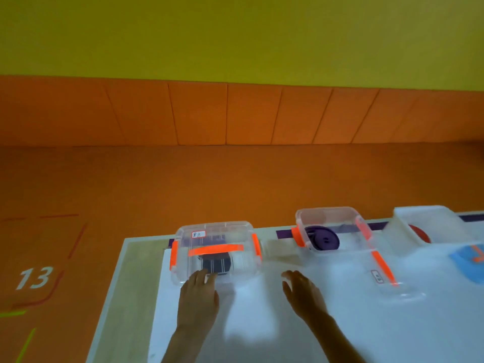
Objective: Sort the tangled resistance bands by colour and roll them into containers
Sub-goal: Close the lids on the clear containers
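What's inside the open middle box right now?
One rolled purple band lies in the box, toward its left wall. Anything beneath the roll is covered, and the far corner behind it is too blurred to tell.

Glare whitens the table (262, 336), soft blur throughout (wide-angle bowing) — warm cast

White "13" (34, 277) stands on the orange floor (183, 192); the label (198, 234) on the closed container (242, 267) is illegible.
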A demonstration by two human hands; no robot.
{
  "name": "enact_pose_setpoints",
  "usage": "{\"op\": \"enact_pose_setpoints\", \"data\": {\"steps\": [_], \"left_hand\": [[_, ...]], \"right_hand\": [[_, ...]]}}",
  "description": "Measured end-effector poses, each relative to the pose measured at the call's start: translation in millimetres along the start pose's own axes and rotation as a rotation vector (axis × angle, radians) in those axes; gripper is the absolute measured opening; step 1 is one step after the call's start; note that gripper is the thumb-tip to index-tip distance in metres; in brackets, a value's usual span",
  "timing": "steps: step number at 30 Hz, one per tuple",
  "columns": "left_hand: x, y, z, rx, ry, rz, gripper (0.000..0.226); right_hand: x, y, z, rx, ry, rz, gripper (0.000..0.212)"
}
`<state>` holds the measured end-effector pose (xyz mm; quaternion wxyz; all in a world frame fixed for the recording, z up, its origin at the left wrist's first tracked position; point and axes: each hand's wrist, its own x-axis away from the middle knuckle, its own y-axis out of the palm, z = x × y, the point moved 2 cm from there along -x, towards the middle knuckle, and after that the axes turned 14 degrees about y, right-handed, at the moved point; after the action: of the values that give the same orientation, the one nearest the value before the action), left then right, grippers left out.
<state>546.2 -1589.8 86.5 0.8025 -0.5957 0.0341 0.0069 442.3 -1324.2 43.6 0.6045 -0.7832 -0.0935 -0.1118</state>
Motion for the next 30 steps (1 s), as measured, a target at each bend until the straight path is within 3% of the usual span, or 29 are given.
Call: {"op": "enact_pose_setpoints", "data": {"steps": [3,10,15,22,30], "left_hand": [[-1.0,8.0,30.7,0.054,0.068,-0.001,0.044],[0.0,28.3,100.1,0.054,0.208,-0.078,0.063],[-22.7,42.7,150.6,0.029,0.305,-0.054,0.057],[-89.0,91.4,220.2,-0.04,0.112,-0.059,0.046],[-153.9,136.1,277.3,-0.006,0.024,-0.079,0.066]], "right_hand": [[26.6,-11.1,38.1,0.041,0.053,0.017,0.033],[50.1,-26.5,126.9,0.018,0.19,0.021,0.03],[24.5,-35.6,176.2,0.01,0.214,-0.009,0.029],[-64.7,-52.7,266.0,-0.006,0.209,-0.082,0.031],[-158.3,-63.9,351.6,-0.099,0.274,-0.16,0.047]]}}
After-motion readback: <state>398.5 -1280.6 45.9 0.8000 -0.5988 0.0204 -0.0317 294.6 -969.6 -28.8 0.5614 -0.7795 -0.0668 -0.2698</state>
